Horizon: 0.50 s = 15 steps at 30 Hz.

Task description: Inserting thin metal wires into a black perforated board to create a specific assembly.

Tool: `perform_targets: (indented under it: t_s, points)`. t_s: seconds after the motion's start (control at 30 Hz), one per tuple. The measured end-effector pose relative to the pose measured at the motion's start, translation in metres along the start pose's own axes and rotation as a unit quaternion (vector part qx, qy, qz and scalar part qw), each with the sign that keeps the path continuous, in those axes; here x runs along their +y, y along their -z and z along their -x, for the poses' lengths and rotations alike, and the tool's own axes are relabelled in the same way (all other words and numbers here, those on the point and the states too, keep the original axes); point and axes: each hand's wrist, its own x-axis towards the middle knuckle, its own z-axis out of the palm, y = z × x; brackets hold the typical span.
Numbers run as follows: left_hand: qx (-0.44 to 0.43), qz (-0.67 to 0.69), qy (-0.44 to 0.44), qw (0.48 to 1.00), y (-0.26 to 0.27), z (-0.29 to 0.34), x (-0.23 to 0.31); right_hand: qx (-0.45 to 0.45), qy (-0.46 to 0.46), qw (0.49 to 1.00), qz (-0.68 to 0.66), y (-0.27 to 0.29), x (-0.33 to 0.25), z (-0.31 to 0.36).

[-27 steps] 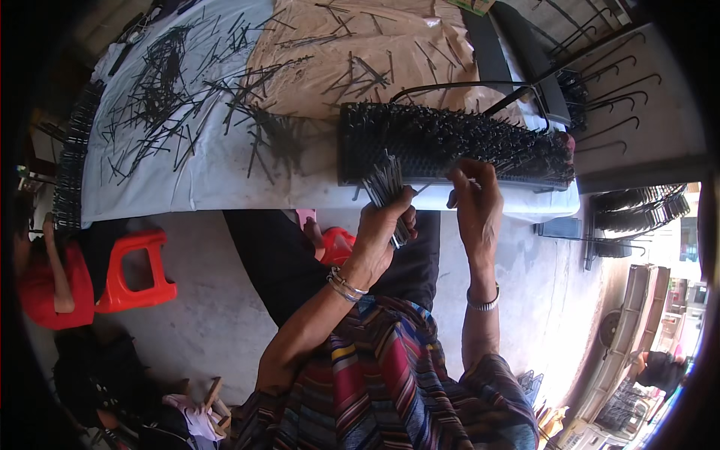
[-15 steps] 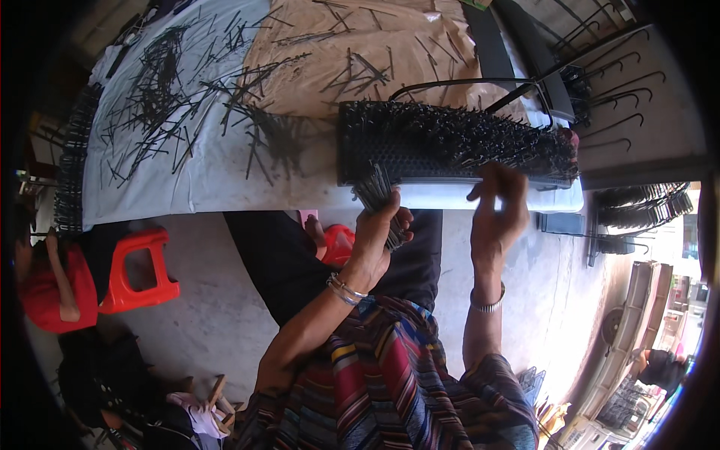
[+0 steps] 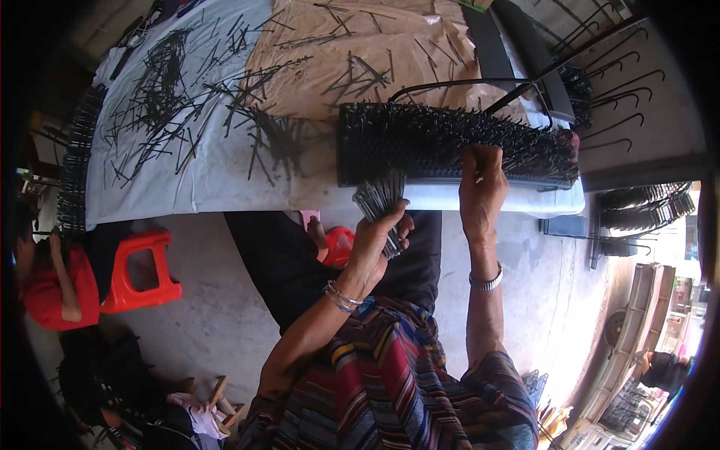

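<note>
A bundle of thin dark rods (image 3: 380, 196) is gripped in my left hand (image 3: 382, 234), just below the table's near edge. Its upper ends fan out in front of a black perforated rack (image 3: 397, 161). That long rack lies along the near right of the table, bristling with many short dark rods. Over its front side my right hand (image 3: 482, 196) is closed, fingertips pinched together against the rods. Anything between those fingertips is too small or hidden to make out.
Loose dark rods (image 3: 161, 82) lie scattered over the table's white and brown covering (image 3: 307, 165). A bent black bar (image 3: 457, 80) arches behind the rack. Hooks (image 3: 622, 94) hang at right. A red stool (image 3: 142, 270) and a seated person in red (image 3: 64, 289) are at left.
My right hand has moved slightly left and up onto the rack's rods, its fingers drawing together. My left hand stays nearly in place with the bundle, which has tilted a little.
</note>
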Motion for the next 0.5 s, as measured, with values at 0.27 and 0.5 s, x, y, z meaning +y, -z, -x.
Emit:
perform_targets:
  t_s: [0.27, 0.5]
  points:
    - [0.000, 0.010, 0.018, 1.000, 0.008, -0.003, 0.000, -0.033, 0.041, 0.998, -0.039, 0.010, 0.001, -0.007]
    - [0.022, -0.013, 0.008, 1.000, 0.003, 0.008, 0.009, -0.102, 0.038, 0.992, -0.070, 0.016, 0.002, -0.011]
